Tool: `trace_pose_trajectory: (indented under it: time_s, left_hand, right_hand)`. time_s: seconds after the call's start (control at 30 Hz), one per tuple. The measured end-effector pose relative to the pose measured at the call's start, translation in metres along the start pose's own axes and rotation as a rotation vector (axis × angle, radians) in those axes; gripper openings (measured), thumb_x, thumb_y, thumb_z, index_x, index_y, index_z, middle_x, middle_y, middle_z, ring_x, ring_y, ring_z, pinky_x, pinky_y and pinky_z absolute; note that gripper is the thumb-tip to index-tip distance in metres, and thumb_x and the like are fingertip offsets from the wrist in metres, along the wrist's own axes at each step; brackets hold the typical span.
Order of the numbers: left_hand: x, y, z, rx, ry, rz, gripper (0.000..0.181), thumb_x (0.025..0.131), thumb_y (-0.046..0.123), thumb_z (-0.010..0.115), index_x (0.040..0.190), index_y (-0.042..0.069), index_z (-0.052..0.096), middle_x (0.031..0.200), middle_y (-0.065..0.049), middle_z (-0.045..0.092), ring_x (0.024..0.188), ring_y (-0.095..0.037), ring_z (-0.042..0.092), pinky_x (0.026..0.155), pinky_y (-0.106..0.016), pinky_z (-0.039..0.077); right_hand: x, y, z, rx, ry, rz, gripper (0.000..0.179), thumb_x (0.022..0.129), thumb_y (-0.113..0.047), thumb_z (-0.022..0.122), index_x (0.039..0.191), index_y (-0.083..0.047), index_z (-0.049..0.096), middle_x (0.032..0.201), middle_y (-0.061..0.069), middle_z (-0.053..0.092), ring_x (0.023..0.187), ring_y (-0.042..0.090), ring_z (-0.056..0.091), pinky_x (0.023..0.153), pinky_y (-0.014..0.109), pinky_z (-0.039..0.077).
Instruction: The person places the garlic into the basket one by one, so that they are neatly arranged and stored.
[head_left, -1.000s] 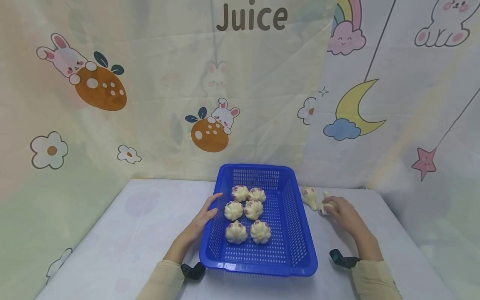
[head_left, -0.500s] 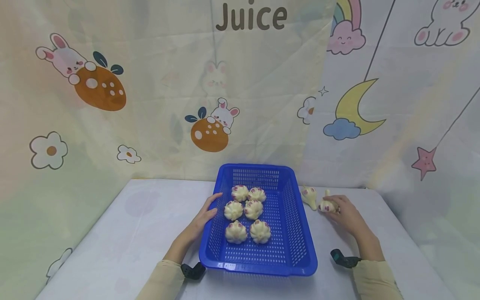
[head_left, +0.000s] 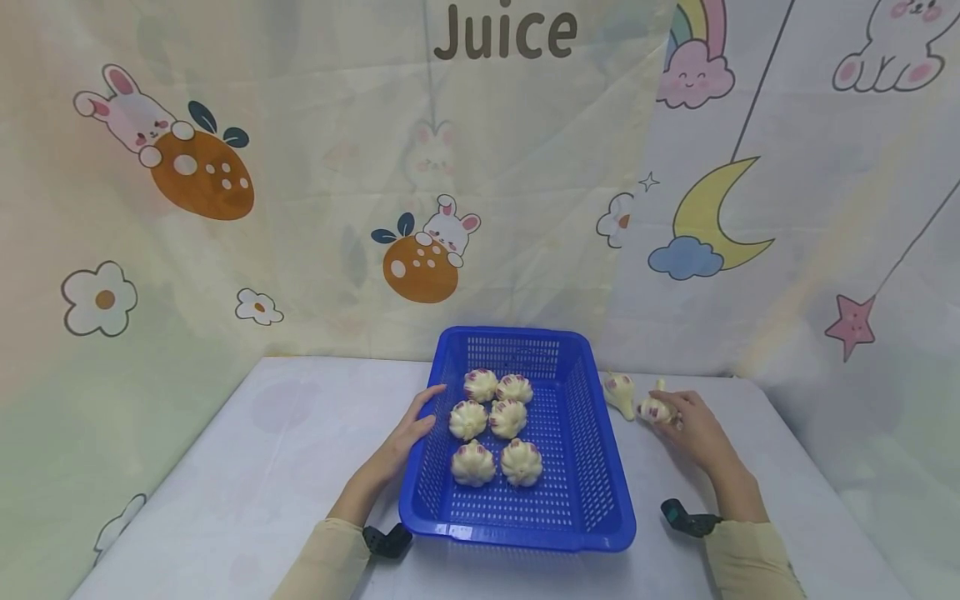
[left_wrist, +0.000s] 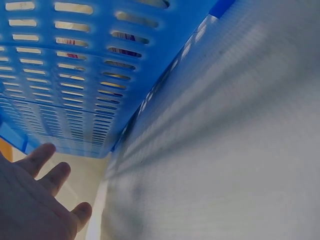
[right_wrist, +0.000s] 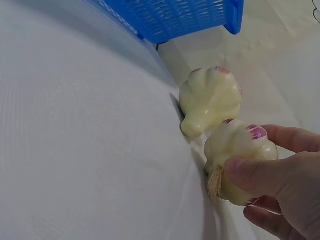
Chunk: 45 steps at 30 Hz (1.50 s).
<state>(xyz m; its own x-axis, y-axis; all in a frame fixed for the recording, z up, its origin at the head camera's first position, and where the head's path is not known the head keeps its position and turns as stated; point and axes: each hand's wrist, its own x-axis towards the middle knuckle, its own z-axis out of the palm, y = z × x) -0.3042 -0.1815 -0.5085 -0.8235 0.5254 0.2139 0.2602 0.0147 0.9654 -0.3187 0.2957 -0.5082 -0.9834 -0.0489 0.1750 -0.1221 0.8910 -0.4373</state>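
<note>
My right hand (head_left: pixel 697 429) pinches a garlic bulb (right_wrist: pixel 240 160) between thumb and fingers on the right of the table. The bulb is cream with purple marks, and a tuft of root fibres shows by the thumb in the right wrist view. Just left of it lies a second garlic bulb (head_left: pixel 619 395), outside the basket. My left hand (head_left: pixel 401 437) rests at the left rim of the blue basket (head_left: pixel 517 542), its fingers rather straight along the outside in the left wrist view. Several garlic bulbs (head_left: pixel 507 418) sit in rows in the basket's left and middle.
The white table (head_left: pixel 277 467) runs back to a printed cloth (head_left: pixel 330 275) hanging behind it. The basket's far end stands close to that cloth. Black wrist cameras (head_left: pixel 690 518) are strapped on both wrists.
The right hand has shifted slightly, and the garlic bulb in its fingers has turned and moved a little right. The left hand and basket hold their places.
</note>
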Motion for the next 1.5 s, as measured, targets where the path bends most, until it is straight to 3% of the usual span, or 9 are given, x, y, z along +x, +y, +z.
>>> trace_pose_trajectory:
  time_s: [0.37,0.73,1.5]
  left_hand:
    - [0.0,-0.003,-0.001,0.003,0.002,-0.001,0.056,0.099,0.025,0.029,0.152,0.018,0.011,0.156,-0.025,0.006,0.141,-0.048,0.016,0.108,-0.06,0.024]
    - [0.001,-0.004,-0.002,0.029,0.001,0.005,0.057,0.099,0.025,0.028,0.152,0.014,0.009,0.155,-0.025,0.006,0.141,-0.049,0.015,0.108,-0.061,0.024]
    - [0.001,-0.006,-0.002,0.023,0.0,0.003,0.058,0.099,0.026,0.029,0.152,0.013,0.008,0.156,-0.023,0.006,0.142,-0.047,0.014,0.109,-0.062,0.022]
  right_hand:
    - [-0.002,0.004,-0.005,0.05,-0.04,0.007,0.058,0.087,-0.014,0.066,0.14,-0.004,0.043,0.124,0.03,0.051,0.107,0.047,0.055,0.087,0.055,0.047]
    - [-0.002,0.002,-0.01,0.055,-0.073,0.055,0.059,0.087,-0.02,0.067,0.139,-0.004,0.044,0.13,0.033,0.051,0.113,0.049,0.054,0.087,0.056,0.048]
    - [-0.004,-0.006,-0.022,0.033,-0.023,0.009,0.055,0.086,-0.019,0.068,0.135,-0.003,0.05,0.124,0.029,0.058,0.111,0.047,0.056,0.085,0.054,0.049]
